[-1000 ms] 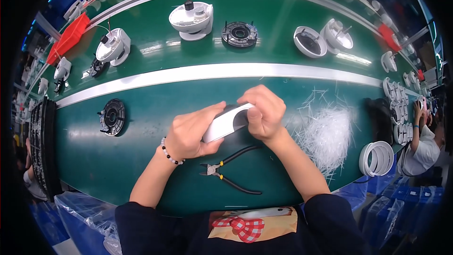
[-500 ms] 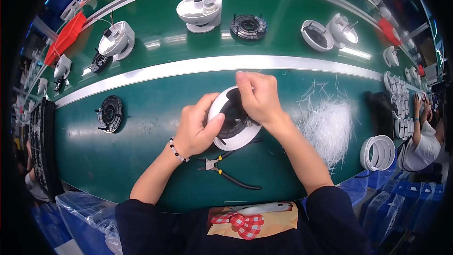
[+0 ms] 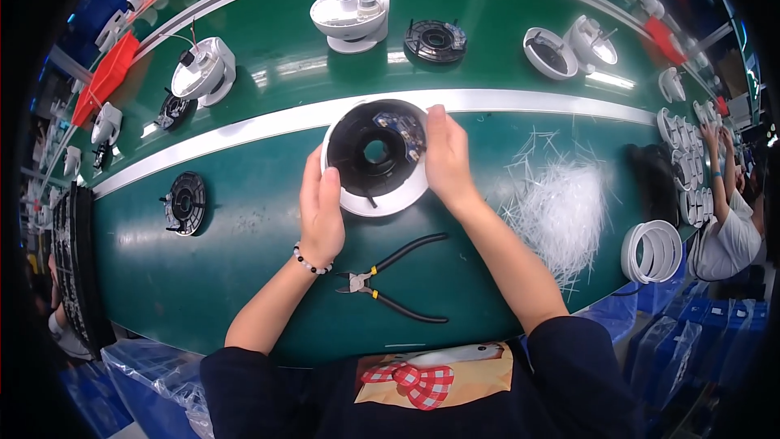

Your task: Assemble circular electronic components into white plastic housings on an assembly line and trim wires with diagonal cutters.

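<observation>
Between my two hands is a round white housing [image 3: 386, 202] with a black ring-shaped insert [image 3: 353, 138] inside it. The insert has a hole at its centre and a blue circuit board [image 3: 400, 132] along its right side. My left hand [image 3: 322, 210] grips the housing's left rim, thumb up on the near side. My right hand [image 3: 448, 156] holds the right rim, its fingers partly hidden behind it. Below, on the green bench, lie cutting pliers [image 3: 360, 282] with black handles, jaws pointing left and handles spread.
Right of my right arm lies a heap of clear plastic strips [image 3: 563, 215]. White rings [image 3: 651, 252] sit at the bench's right edge. A black round part [image 3: 188, 202] lies left. Beyond the white rail [image 3: 276, 124] stand several white housings [image 3: 349, 20]. At far right another person [image 3: 723, 228] works.
The housing has moved up and away from me and turned, so its black inside and circuit board now show. My hands have shifted to its sides. The pliers' upper handle is uncovered.
</observation>
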{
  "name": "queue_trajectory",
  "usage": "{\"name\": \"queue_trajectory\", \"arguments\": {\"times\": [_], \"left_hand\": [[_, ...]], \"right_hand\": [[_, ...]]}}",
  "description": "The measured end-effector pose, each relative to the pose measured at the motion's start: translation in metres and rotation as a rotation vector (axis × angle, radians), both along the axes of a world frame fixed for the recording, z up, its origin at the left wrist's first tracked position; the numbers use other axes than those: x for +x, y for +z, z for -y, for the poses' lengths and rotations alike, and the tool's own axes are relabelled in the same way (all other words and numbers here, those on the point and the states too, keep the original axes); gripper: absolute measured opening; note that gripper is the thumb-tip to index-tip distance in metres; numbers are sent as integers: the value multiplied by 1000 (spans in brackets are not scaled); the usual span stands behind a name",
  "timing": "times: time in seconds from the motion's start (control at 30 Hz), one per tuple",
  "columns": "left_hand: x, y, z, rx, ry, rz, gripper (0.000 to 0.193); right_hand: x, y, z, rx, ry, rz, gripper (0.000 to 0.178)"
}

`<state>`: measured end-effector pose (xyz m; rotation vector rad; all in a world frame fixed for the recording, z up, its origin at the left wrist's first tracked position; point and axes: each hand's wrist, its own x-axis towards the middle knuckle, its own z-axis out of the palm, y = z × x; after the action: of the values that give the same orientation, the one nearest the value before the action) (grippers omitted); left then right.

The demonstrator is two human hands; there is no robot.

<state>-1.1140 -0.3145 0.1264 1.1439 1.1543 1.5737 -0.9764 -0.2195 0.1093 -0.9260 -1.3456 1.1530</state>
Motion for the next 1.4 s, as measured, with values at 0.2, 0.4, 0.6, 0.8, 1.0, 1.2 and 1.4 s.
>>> {"name": "queue_trajectory", "arguments": {"times": [0.2, 0.4, 0.6, 0.8, 1.0, 1.2, 1.4], "left_hand": [[21, -4, 2, 78, 118, -65, 40], [-1, 7, -38, -138, 192, 532, 42], [-121, 4, -101, -262, 199, 486, 50], [-122, -13, -127, -386, 236, 499, 55], [-107, 13, -61, -332, 320, 286, 67], [-123, 18, -54, -304, 402, 152, 54], [-129, -12, -114, -550, 133, 277, 38]], "right_hand": [[-8, 0, 9, -46, -38, -144, 48], [13, 9, 3, -123, 173, 166, 71], [62, 33, -59, 679, -110, 914, 49], [75, -43, -163, 651, -213, 1343, 24], [87, 6, -131, 561, -98, 1309, 9], [53, 60, -34, 949, 201, 1002, 6], [-44, 31, 89, 1393, 458, 654, 12]]}}
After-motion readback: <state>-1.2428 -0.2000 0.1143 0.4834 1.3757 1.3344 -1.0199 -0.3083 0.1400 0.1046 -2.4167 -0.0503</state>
